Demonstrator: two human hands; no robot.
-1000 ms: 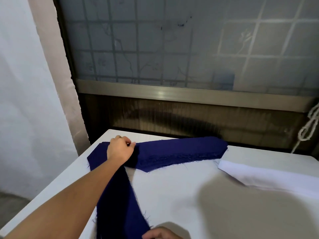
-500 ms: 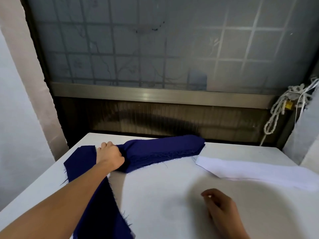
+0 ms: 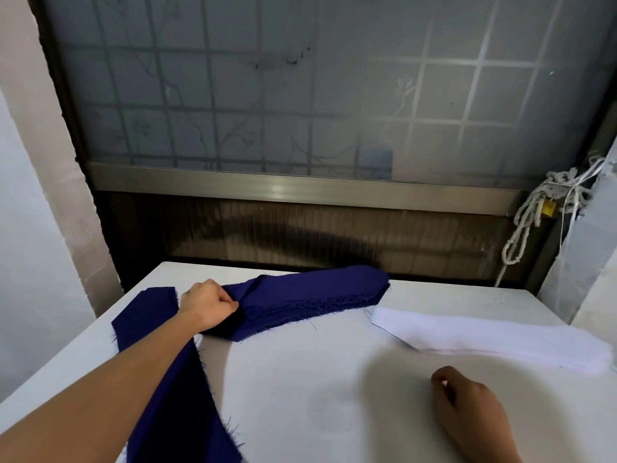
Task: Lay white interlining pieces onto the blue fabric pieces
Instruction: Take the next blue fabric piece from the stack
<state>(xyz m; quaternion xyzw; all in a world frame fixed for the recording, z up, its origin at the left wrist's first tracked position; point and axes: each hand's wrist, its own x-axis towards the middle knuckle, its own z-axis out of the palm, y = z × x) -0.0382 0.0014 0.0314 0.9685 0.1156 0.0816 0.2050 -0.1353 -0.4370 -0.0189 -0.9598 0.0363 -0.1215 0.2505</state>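
Frayed matt blue fabric (image 3: pixel 310 297), smooth white interlining (image 3: pixel 494 339), matt table (image 3: pixel 317 396)

No readable text, label or number shows anywhere.

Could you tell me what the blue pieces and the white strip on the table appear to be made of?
The blue fabric pieces: woven cloth, matte, perhaps cotton; loose threads fray along the cut edges. The white interlining: thin, smooth, matte sheet, possibly nonwoven; its edges clean, without fraying.

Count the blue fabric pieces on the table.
2 visible: one blue strip runs under the left forearm; one blue bundle, gripped by the left hand, lies along the far edge. Its layered edge suggests more hidden.
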